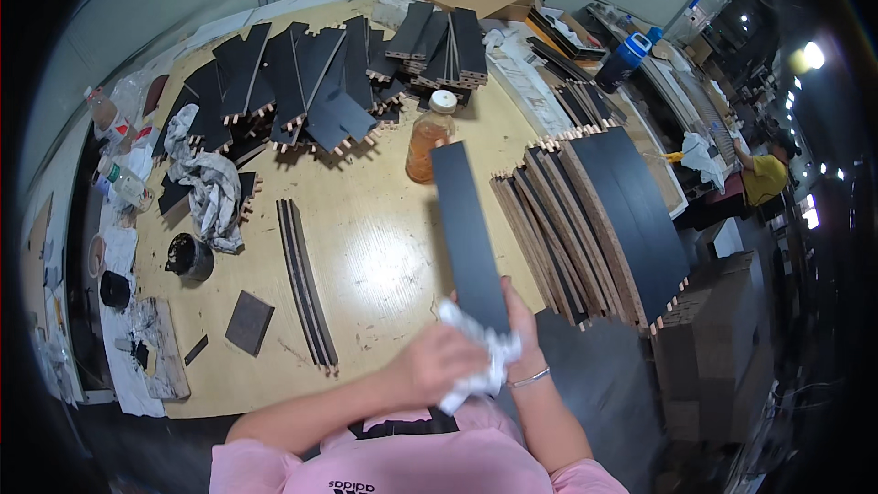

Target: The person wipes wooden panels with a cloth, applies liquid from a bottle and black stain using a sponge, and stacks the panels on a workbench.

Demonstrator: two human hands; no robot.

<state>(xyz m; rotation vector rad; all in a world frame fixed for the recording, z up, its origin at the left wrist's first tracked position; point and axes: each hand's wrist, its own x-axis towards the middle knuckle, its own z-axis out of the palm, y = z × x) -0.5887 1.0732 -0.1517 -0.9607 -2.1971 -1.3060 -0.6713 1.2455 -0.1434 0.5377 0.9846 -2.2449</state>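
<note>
A long dark board [466,229] stands out in front of me, its near end at my chest. My right hand [521,325] is closed round that near end, the thumb along its right edge. Bunched in my left hand [434,366] is a white cloth [489,357], which lies against the board's near end; the hand is slightly blurred. Just beyond the board, to its left, is a bottle of amber liquid [428,142] with a white cap. To the right, dark boards with wooden dowels in their ends form a stack [622,210].
Many dowelled dark boards [320,64] are heaped at the far side of the pale table [393,311]. Two narrow strips [306,284], a dark square block [249,322], a black pot [190,256] and a stained rag [212,187] lie left. A person in yellow [764,178] is far right.
</note>
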